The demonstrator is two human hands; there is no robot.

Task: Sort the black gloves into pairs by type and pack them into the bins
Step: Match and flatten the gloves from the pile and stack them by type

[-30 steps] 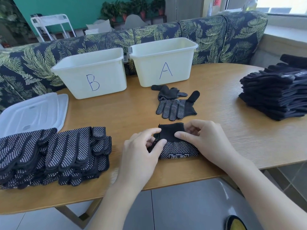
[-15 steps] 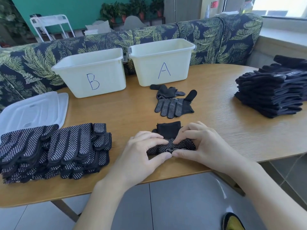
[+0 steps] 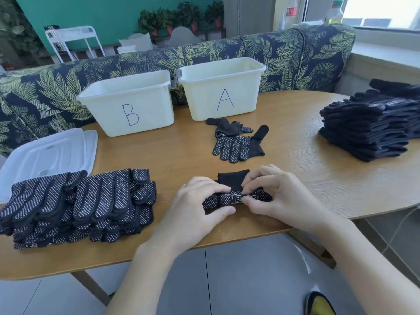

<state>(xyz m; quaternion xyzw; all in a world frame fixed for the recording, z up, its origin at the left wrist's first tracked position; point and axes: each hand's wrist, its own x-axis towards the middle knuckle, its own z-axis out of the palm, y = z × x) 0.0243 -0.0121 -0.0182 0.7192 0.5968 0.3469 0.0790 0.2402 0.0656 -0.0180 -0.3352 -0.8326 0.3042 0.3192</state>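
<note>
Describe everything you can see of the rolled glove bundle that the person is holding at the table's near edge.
The rolled glove bundle is black knit fabric covered with small white dots, with a white printed label on its middle. It lies sideways on the wooden table near the front edge. A plain black cuff sticks out behind the roll. The left hand grips its left part; the right hand pinches its right part.

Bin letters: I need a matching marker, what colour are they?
Blue, handwritten on bin B and bin A; clearest in the head view.
</note>
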